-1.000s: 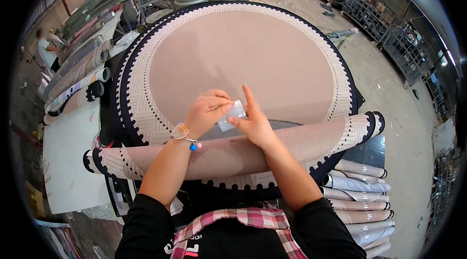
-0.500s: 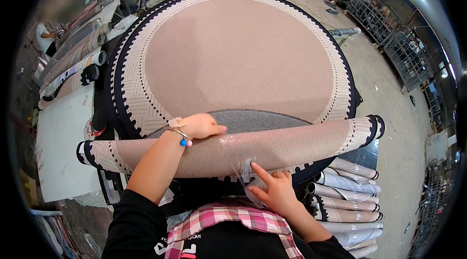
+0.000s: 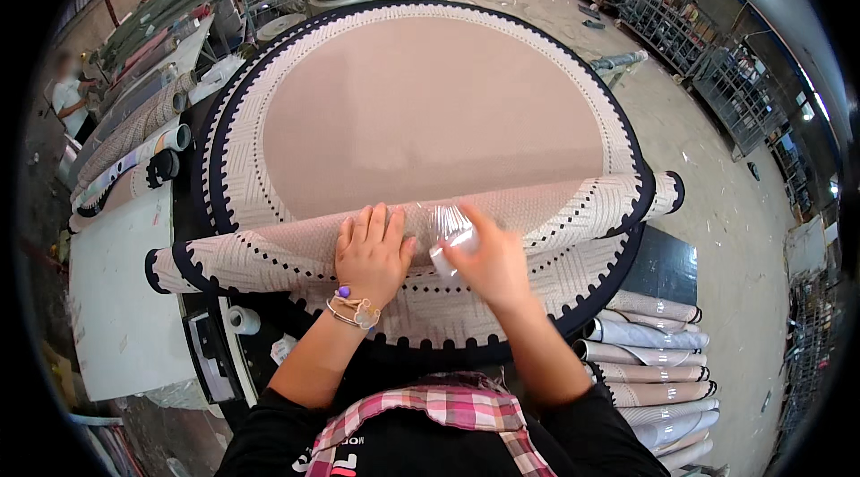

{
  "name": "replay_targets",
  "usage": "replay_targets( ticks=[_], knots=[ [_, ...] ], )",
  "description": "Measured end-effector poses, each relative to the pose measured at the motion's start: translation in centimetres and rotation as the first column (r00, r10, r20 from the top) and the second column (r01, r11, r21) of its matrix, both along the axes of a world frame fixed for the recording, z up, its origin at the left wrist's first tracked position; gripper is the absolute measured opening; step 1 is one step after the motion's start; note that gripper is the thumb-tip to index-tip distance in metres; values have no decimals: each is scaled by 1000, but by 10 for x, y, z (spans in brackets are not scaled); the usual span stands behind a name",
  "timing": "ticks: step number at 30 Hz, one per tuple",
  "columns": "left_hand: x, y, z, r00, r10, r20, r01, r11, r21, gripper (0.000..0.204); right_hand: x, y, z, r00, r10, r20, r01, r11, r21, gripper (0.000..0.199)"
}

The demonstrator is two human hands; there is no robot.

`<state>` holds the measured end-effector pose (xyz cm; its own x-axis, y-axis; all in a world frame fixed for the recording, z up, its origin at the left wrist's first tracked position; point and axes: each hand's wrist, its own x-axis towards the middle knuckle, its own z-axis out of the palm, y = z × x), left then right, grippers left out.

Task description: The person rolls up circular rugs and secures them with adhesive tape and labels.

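A rolled round rug (image 3: 555, 222), beige with a cream patterned border and scalloped black edge, lies crosswise before me. My left hand (image 3: 372, 253) rests palm down on the roll, fingers stretched out and slightly spread. Right of it, my right hand (image 3: 491, 262) pinches shiny clear tape (image 3: 451, 235), which runs up over the roll's surface; motion blurs these fingers a little. Beyond the roll spreads a flat round rug (image 3: 430, 101) of the same design, on a stack of others. Part of a patterned border (image 3: 448, 320) shows on the near side too.
Several wrapped rolled rugs (image 3: 654, 372) are piled at the lower right. More rolls (image 3: 134, 132) lie at the left beside a white board (image 3: 121, 289). A small white roll (image 3: 243, 320) stands by my left forearm. Wire cages (image 3: 667, 25) line the far right; a person (image 3: 70, 99) works far left.
The roll has turned and shifted away from me, bringing its patterned border uppermost. My left hand has flattened onto it. My right hand has moved up and forward with the clear tape.
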<state>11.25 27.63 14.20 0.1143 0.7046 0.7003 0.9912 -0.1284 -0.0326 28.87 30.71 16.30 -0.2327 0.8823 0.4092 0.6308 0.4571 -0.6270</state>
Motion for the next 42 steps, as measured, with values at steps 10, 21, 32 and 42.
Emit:
replay_targets(
  ticks=[10,21,32,42],
  knots=[
    [-15,76,-10,993,101,54,-107,988,112,15,-37,66,-11,925,-40,378,109,981,-162,65],
    [-30,163,-24,996,85,24,-87,990,110,23,-77,150,-28,925,-101,366,104,994,11,63],
    [-82,260,5,971,-10,238,109,907,-406,32,-98,203,-99,482,-451,-751,-661,375,-650,63],
    [-8,6,39,902,-361,237,426,830,-360,30,21,-42,-97,811,-18,-584,-478,553,-682,56]
  ],
)
